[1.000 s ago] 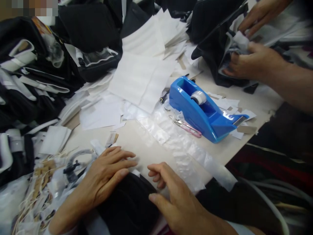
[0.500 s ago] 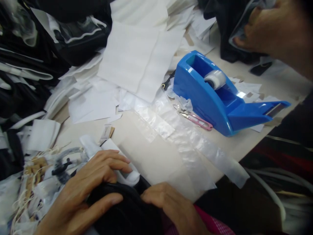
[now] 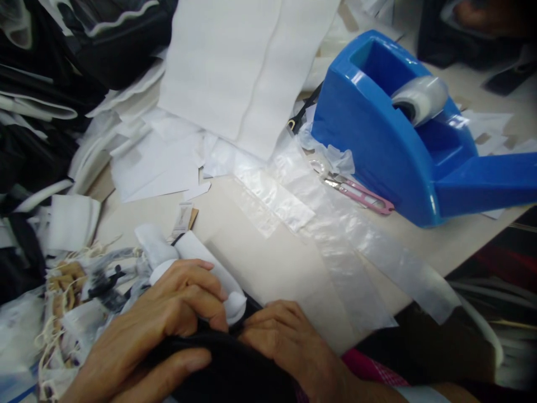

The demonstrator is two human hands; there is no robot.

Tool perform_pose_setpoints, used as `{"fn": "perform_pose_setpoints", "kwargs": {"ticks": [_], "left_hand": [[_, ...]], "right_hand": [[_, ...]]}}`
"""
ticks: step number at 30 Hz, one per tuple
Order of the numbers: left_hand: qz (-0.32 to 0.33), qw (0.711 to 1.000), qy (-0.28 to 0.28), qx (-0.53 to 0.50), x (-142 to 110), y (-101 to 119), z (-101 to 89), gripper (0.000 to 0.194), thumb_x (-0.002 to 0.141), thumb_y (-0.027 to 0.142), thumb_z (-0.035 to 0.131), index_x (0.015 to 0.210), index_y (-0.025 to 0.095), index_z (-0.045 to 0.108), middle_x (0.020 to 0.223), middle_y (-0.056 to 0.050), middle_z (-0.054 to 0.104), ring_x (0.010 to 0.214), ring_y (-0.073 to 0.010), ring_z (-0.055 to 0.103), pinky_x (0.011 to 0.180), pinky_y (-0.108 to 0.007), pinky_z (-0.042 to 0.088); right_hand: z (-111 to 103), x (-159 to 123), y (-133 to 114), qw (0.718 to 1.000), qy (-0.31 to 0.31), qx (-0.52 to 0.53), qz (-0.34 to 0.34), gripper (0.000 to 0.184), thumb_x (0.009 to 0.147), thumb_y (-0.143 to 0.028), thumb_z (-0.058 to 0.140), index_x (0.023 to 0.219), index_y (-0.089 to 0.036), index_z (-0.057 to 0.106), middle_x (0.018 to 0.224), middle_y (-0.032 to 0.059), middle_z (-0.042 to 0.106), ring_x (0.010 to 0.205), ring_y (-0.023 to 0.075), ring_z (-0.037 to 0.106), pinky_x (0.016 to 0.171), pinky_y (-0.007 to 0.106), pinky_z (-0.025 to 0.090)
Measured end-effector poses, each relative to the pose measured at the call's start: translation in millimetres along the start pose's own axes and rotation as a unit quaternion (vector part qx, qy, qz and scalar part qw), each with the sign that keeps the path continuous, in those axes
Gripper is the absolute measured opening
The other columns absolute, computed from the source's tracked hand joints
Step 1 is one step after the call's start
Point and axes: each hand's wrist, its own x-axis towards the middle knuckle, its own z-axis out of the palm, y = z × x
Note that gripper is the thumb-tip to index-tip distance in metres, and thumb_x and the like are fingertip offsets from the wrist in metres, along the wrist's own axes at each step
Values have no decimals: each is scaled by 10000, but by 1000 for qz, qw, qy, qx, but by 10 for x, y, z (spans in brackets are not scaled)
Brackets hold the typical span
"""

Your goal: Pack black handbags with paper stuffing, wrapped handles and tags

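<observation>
At the bottom of the view, a soft black item (image 3: 230, 369), seemingly a fabric bag, lies between my hands. My left hand (image 3: 172, 319) curls over its top edge, thumb on the near side and fingers on the far side. Bent fingers of my right hand (image 3: 285, 336) grip the same edge further right. A rolled white foam sheet (image 3: 210, 263) sticks out beyond the black item, against my left fingertips. The lower part of the black item runs out of view.
A blue tape dispenser (image 3: 377, 134) stands at the right, with pink thread snips (image 3: 361, 193) against it. Clear plastic strips (image 3: 377, 263) hang over the table edge. White foam sheets (image 3: 222, 67) lie behind, black bags (image 3: 121, 50) upper left. Another person's hand (image 3: 490, 17) shows upper right.
The view has shifted closer, so the dispenser looks larger. My left fingers have bent deeper over the black item's edge. The other person's hand has moved toward the upper right corner.
</observation>
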Motion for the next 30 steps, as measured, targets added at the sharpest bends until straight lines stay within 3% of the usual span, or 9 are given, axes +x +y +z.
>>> {"fn": "perform_pose_setpoints", "kwargs": {"ticks": [6, 11, 14, 18, 21, 23, 25, 27, 30], "left_hand": [[-21, 1000, -6, 18, 8, -22, 65, 76, 894, 160, 532, 911, 234, 524, 936, -4, 654, 1085, -227, 568, 1159, -555, 260], [-5, 998, 31, 61, 3, -35, 123, 358, 849, 113, 569, 1172, 252, 505, 1079, -13, 638, 1145, -224, 559, 1160, -482, 332], [-5, 993, 44, 113, 25, -19, 152, 380, 857, 119, 554, 1209, 249, 494, 1152, -26, 616, 1242, -220, 489, 1160, -417, 330], [15, 979, 40, 199, 125, 19, 179, 433, 869, 161, 526, 1294, 218, 462, 1322, -71, 553, 1311, -237, 432, 1149, -404, 320], [45, 969, 8, 243, 210, 48, 192, 447, 886, 161, 460, 1330, 209, 449, 1352, -80, 550, 1301, -238, 453, 1179, -453, 241], [47, 969, 15, 242, 246, 75, 201, 423, 895, 131, 409, 1305, 218, 466, 1244, -57, 616, 1219, -203, 520, 1184, -439, 221], [36, 973, 31, 224, 261, 113, 216, 350, 904, 123, 377, 1206, 223, 525, 1089, -32, 658, 1081, -181, 579, 1171, -425, 234], [19, 977, 42, 209, 259, 153, 237, 269, 911, 131, 361, 1043, 220, 578, 964, -20, 652, 958, -180, 586, 1130, -429, 279], [-5, 977, 56, 207, 236, 187, 281, 217, 914, 142, 370, 812, 205, 550, 859, -17, 602, 872, -184, 537, 1012, -409, 361]], "right_hand": [[-15, 32, 57, 996, -48, 59, 41, 182, 828, -325, 649, 945, -194, 600, 904, -18, 679, 1033, 162, 557, 966, 327, 369], [-239, 92, -115, 983, -124, 26, 133, 190, 747, -243, 754, 880, -164, 642, 1062, 48, 592, 1076, 202, 483, 951, 345, 383], [-323, 117, -195, 977, -134, -7, 165, 235, 744, -278, 767, 926, -167, 669, 1162, 81, 543, 1129, 242, 427, 969, 393, 373], [-225, 84, -122, 986, -111, -19, 121, 247, 717, -300, 777, 887, -166, 658, 1149, 59, 580, 1075, 239, 439, 944, 405, 392], [-27, -9, 86, 995, -39, -76, 57, 251, 760, -379, 739, 731, -163, 614, 1091, 47, 622, 995, 228, 471, 860, 390, 429], [79, -89, 275, 992, -9, -122, 32, 249, 852, -384, 652, 717, -179, 613, 1053, 43, 646, 961, 213, 500, 834, 372, 449], [116, -156, 458, 987, -29, -154, 24, 157, 915, -330, 575, 844, -216, 656, 1060, 36, 661, 957, 194, 536, 836, 342, 476], [90, -186, 577, 982, -64, -177, 26, 127, 921, -284, 567, 999, -266, 665, 1058, 29, 673, 960, 182, 573, 822, 304, 509], [18, -148, 556, 973, -63, -213, 66, 215, 865, -217, 618, 1049, -314, 672, 1023, 20, 691, 934, 185, 626, 795, 275, 551]]}}
